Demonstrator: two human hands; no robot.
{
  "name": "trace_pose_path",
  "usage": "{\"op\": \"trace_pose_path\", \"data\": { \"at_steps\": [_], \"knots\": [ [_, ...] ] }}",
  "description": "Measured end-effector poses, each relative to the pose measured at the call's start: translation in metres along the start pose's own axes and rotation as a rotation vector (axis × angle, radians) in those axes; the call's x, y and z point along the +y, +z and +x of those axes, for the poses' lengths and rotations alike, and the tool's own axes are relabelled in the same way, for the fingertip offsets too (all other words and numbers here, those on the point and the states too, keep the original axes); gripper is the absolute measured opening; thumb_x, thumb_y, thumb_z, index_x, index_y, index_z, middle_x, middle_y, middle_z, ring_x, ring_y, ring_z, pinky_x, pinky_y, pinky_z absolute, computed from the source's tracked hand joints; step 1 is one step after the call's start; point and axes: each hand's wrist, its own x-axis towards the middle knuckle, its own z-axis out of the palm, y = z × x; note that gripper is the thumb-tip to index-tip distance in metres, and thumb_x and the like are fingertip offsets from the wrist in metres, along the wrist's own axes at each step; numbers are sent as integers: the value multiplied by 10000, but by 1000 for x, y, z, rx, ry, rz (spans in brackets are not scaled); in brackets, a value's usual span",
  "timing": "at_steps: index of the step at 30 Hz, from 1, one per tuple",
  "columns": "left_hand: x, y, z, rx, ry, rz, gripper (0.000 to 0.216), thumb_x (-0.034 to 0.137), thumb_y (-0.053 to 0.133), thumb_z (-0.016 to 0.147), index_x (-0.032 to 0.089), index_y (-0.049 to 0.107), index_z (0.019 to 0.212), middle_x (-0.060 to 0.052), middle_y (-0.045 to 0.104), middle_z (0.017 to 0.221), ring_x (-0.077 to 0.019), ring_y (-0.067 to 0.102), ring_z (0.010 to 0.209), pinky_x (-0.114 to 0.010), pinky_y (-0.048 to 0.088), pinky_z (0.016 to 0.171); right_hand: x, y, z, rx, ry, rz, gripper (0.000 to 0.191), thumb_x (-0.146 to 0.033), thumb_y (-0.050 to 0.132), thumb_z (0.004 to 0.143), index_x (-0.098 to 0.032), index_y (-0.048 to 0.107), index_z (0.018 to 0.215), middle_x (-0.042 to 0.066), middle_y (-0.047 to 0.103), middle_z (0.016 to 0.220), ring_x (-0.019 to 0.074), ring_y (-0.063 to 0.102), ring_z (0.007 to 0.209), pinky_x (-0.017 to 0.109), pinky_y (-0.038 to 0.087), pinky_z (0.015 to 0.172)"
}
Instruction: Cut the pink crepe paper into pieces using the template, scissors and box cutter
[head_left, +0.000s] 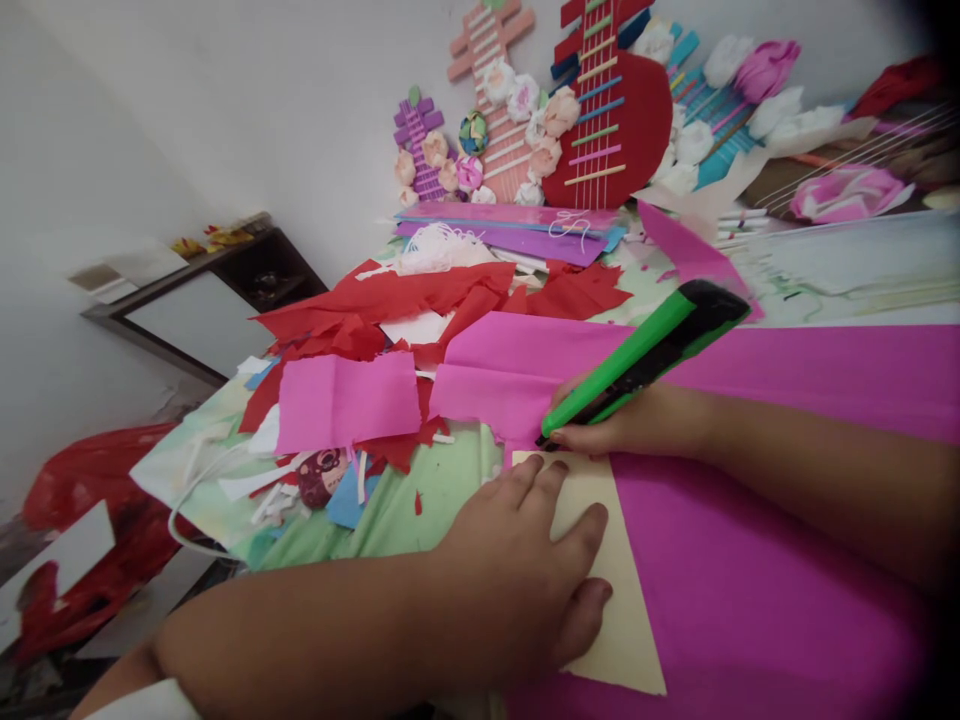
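My left hand (536,560) lies flat with its fingers spread on a cream piece of card (626,610). The card rests on a large sheet of magenta paper (742,560). In my right hand (622,425) is a green and black utility knife (645,350), tilted up to the right. Its lower tip meets the magenta paper just beyond the card's top edge; the blade itself is too small to make out. A loose torn piece of pink paper (349,400) lies to the left.
Red paper scraps (420,290), white string (439,248) and purple sheets (517,240) lie across the green cloth (420,520). Paper guitars with rolled flowers, one of them a red guitar (630,120), lean on the wall. A dark shelf (202,300) stands at left.
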Motion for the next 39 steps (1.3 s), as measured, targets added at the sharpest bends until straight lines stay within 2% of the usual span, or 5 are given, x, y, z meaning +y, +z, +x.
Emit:
{"op": "trace_pose_path", "data": {
  "at_steps": [8, 17, 23, 30, 39],
  "knots": [
    [0, 0, -2, -38, -5, -11, 500, 424, 407, 784, 167, 442, 1211, -227, 459, 1202, -380, 449, 1096, -509, 417, 811, -4, -5, -2, 70, -28, 55, 197, -329, 517, 703, -150, 598, 706, -3, 592, 667, 99, 534, 631, 207, 427, 615],
    [1, -4, -1, -107, -28, -53, 572, 476, 419, 761, 167, 411, 1242, -238, 423, 1238, -391, 395, 1138, -528, 369, 849, -3, -2, -3, 33, -64, 32, 195, -339, 511, 702, -168, 604, 711, -2, 600, 714, 113, 547, 679, 231, 436, 661],
    [0, -7, 0, -150, -35, -42, 570, 480, 410, 768, 179, 402, 1252, -239, 413, 1250, -394, 387, 1144, -528, 365, 853, -5, -7, -5, 62, -24, 86, 180, -308, 526, 695, -151, 610, 722, -3, 595, 665, 104, 537, 622, 212, 433, 594],
    [1, -7, 0, -145, -36, -39, 560, 480, 402, 771, 171, 421, 1238, -231, 409, 1259, -378, 380, 1156, -515, 351, 874, -1, -5, -2, 12, -110, 74, 186, -302, 518, 702, -152, 616, 754, 8, 627, 763, 116, 572, 723, 222, 445, 698],
    [0, -3, -2, -129, -42, -23, 562, 497, 385, 775, 192, 410, 1247, -230, 394, 1270, -394, 366, 1160, -521, 357, 859, -3, -9, -4, 15, -88, 105, 136, -265, 519, 688, -152, 593, 707, -3, 613, 706, 107, 560, 681, 205, 445, 645]
  ]
}}
